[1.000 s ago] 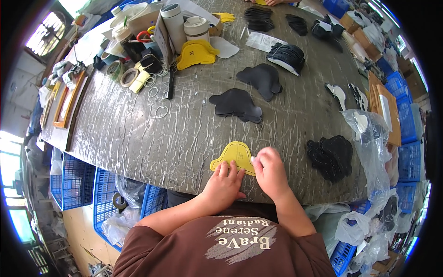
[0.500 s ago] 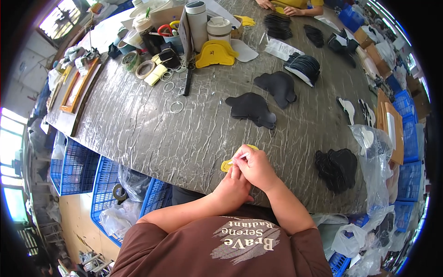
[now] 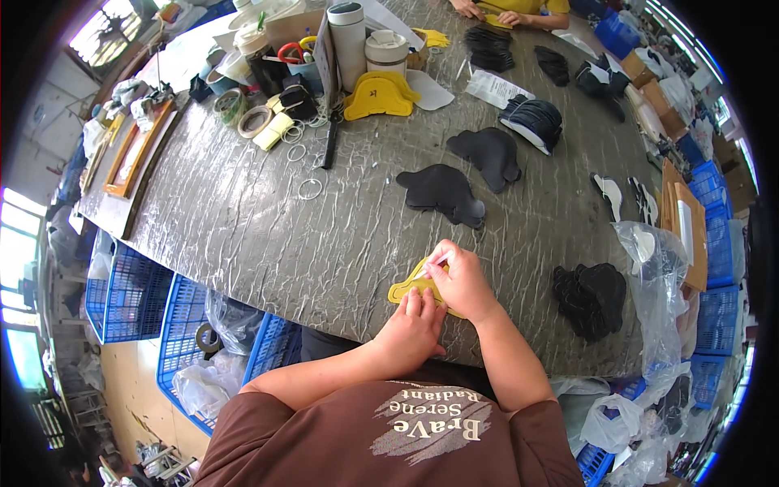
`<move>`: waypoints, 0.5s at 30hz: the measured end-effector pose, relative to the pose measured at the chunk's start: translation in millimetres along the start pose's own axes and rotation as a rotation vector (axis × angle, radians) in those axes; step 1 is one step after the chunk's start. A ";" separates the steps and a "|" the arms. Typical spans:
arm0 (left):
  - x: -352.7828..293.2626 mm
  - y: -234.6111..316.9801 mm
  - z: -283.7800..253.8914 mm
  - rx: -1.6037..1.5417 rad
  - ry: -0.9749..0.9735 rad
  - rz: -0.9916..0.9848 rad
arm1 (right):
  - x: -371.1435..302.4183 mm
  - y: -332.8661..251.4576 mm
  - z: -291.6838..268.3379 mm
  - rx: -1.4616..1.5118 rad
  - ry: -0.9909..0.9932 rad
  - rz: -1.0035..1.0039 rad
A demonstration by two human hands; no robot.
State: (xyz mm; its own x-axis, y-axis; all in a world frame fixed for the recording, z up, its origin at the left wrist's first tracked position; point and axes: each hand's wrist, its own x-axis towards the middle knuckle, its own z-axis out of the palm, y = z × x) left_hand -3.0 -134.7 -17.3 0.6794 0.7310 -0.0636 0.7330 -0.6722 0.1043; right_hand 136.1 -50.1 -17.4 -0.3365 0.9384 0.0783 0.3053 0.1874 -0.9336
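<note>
A yellow template (image 3: 402,290) with a curved outline lies on the table near its front edge, partly covered by my hands. My left hand (image 3: 412,323) rests on its near side, fingers laid flat and pressing down. A slim white pen (image 3: 423,273) is pinched in the fingers of my right hand (image 3: 459,280), its tip close to the template's surface. Whether anything lies under the template I cannot tell. Farther ahead are two stacks of dark shaped pieces, a nearer one (image 3: 441,193) and a farther one (image 3: 487,154).
A black stack (image 3: 590,300) sits at the right, near a clear plastic bag (image 3: 659,276). Another yellow template (image 3: 380,95), tape rolls, cups and a black-handled tool (image 3: 329,144) stand at the back left. A co-worker's hands (image 3: 511,18) are at the far edge. Blue baskets (image 3: 182,325) flank the table.
My right hand with the pen has moved slightly up and away from my left hand, uncovering more of the yellow template. My left hand stays nearly in place.
</note>
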 end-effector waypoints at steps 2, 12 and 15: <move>-0.3 -0.3 -1.1 -0.008 -0.016 0.003 | 2.3 -0.1 -0.9 0.029 0.047 -0.013; -1.0 -0.9 -2.0 -0.046 -0.036 0.010 | 9.4 13.5 -4.4 -0.025 0.145 -0.043; -0.6 -1.1 -0.8 -0.048 -0.034 0.012 | 8.9 19.7 -7.8 -0.050 0.165 -0.021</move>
State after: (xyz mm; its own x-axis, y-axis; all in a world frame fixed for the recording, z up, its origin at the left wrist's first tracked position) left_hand -4.2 -134.3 -16.5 0.6891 0.7183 -0.0956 0.7233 -0.6736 0.1524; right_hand 146.1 -35.8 -32.3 -0.1934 0.9684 0.1577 0.3452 0.2176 -0.9130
